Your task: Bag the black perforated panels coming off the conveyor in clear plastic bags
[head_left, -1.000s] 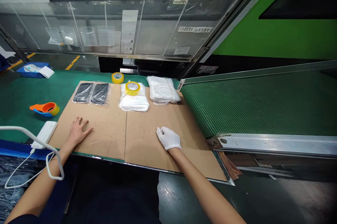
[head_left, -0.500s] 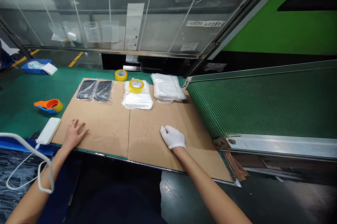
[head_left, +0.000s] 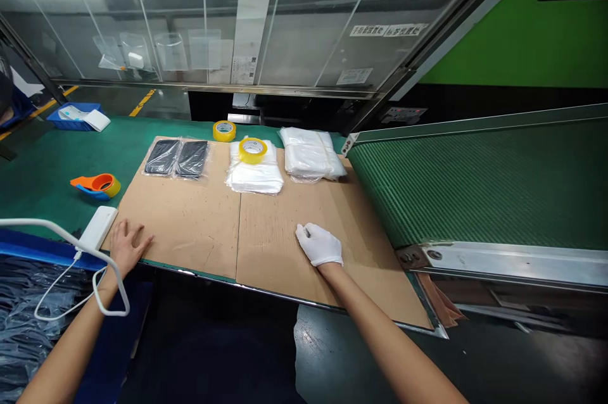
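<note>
My left hand [head_left: 127, 248] rests with spread fingers on the left front edge of the brown cardboard [head_left: 190, 227], just beside a white power bank [head_left: 98, 227]. On the right half of the cardboard lies my right hand [head_left: 319, 244] in a white glove, its fingers curled; a small dark spot shows between them, too small to name. Two black items in clear bags [head_left: 177, 158] lie at the back left. A yellow tape roll [head_left: 253, 151] sits on a stack of white bags [head_left: 255, 179]. Another bundle of clear bags [head_left: 312, 155] is to its right.
A second tape roll [head_left: 224, 131] stands behind. An orange and blue tape dispenser [head_left: 97, 186] and a blue tray [head_left: 71, 123] are on the left. A green conveyor [head_left: 484, 182] borders the right. A white cable loop [head_left: 124, 293] hangs near my left forearm.
The view has shifted slightly, so the table contents appear a little further right. My left hand has moved slightly closer to the power bank. My right hand stays curled on the cardboard.
</note>
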Demonstrator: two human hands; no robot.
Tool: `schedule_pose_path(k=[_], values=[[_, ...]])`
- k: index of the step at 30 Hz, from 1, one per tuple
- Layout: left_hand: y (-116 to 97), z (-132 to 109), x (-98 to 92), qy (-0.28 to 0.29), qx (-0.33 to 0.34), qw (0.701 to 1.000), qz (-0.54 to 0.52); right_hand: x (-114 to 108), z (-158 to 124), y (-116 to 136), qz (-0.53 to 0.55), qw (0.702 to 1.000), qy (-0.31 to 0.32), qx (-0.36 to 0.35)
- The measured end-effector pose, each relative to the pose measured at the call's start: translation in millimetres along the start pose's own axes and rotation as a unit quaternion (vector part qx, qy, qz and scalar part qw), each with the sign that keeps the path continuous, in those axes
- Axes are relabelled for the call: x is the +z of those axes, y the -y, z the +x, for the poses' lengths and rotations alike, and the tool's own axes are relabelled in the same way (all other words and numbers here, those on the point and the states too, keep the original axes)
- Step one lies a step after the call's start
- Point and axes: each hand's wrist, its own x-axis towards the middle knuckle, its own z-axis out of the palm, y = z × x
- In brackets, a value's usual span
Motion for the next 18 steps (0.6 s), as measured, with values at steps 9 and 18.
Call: schedule_pose_path(k=[9,18], values=[[-2,-26,2.3,0.023,0.013,1.0,-0.005,7,2,-7,-0.032,0.999,0.035,-0.003],[-31,-45,12.6,0.072,0.082,0.993,-0.034,8,1,-8,0.001,0.999,0.037,0.0]])
